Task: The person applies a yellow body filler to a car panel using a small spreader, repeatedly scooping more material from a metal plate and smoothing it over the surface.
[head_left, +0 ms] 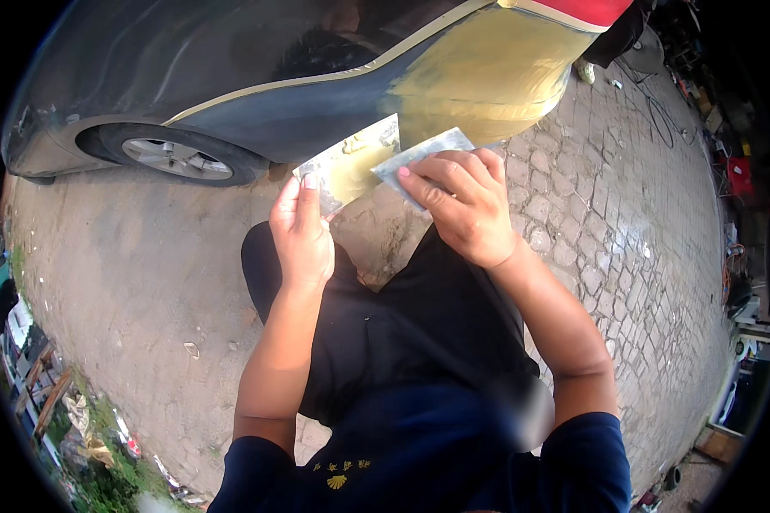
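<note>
My left hand (pixel 303 227) is closed on the lower left corner of a flat, thin plate (pixel 325 176) that carries a smear of yellowish body filler (pixel 359 168). In my right hand (pixel 464 205) is a grey flat filler spreader (pixel 419 158), gripped between thumb and fingers. Its left end overlaps or lies close against the right side of the plate; whether they touch I cannot tell. Both are held above my knees, in front of a dark car body (pixel 257 60). Yellow filler or primer (pixel 479 77) covers the car's rear corner, beside a dull grey-blue sanded area (pixel 316 115).
Masking tape (pixel 299 82) runs along the car's side above the sanded area. A wheel (pixel 180 156) stands at left, and a red light (pixel 582 10) is at top right. Paving stones (pixel 590 248) cover the ground. Another person's shoe (pixel 585 70) shows behind the car. Clutter lines both edges.
</note>
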Tool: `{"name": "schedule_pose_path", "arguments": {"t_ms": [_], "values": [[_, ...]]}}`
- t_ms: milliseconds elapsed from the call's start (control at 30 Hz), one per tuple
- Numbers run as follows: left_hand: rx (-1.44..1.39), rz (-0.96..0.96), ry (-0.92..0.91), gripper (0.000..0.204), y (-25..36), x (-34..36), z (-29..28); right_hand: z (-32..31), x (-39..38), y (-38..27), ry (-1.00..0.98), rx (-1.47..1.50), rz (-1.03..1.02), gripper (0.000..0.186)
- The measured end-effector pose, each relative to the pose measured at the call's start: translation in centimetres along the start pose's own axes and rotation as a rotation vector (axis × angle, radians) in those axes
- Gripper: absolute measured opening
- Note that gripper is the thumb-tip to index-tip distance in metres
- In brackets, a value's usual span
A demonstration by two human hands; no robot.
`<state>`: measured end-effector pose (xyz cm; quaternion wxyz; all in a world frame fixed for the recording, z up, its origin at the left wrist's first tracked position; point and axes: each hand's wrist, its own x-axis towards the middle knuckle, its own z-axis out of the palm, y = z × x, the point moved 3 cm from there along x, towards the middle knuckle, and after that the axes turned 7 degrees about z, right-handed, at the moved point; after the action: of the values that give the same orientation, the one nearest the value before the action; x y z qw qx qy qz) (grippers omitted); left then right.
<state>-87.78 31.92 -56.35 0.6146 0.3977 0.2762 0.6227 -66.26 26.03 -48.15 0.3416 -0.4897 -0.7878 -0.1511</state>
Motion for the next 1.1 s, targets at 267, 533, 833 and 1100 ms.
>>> {"name": "schedule_pose_path", "arguments": {"t_ms": [267,533,833,1100], "values": [[0.008,-0.15,0.068,0.025,-4.0,-1.0,-3.5,-2.7,4.2,8.2,0.554,-0.504,0.188,0.044],[-0.013,-0.143,0.071,0.031,-4.1,-0.8,-3.7,-1.5,4.9,9.1,0.603,-0.527,0.193,0.046],[-0.018,-0.113,0.095,0.034,-4.3,-0.8,-3.9,5.0,2.4,8.0,0.574,-0.48,0.275,0.045],[-0.023,-0.138,0.096,0.025,-4.1,-0.9,-4.2,8.9,-0.6,5.9,0.399,-0.493,0.287,0.039]]}}
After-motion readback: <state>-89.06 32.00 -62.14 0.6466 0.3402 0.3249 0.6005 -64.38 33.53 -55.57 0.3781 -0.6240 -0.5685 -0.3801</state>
